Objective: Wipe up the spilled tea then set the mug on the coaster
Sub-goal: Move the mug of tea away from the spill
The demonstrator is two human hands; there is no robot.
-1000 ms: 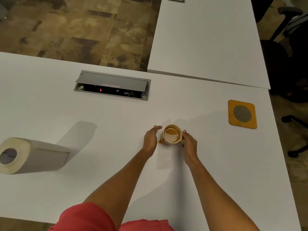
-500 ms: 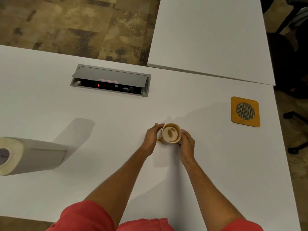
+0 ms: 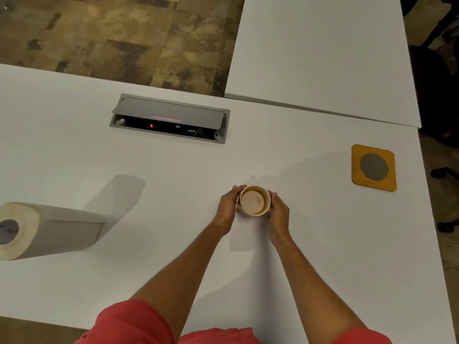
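Note:
A pale mug [image 3: 253,201] with a brownish inside stands upright on the white table [image 3: 173,244], in the middle of the head view. My left hand [image 3: 227,207] wraps its left side and my right hand [image 3: 279,214] wraps its right side. Both hands touch the mug. An orange square coaster [image 3: 373,167] with a round mesh centre lies far to the right, near the table's right edge. A roll of paper towel [image 3: 44,229] lies on its side at the far left. I see no spilled tea on the table surface.
A grey cable box [image 3: 170,117] with its lid open is sunk into the table behind the mug. A second white table [image 3: 323,50] adjoins at the back right. Dark office chairs [image 3: 439,95] stand beyond the right edge.
My left hand has closed in from just beside the mug onto its left side. Both hands now cup it. The mug has stayed in about the same spot.

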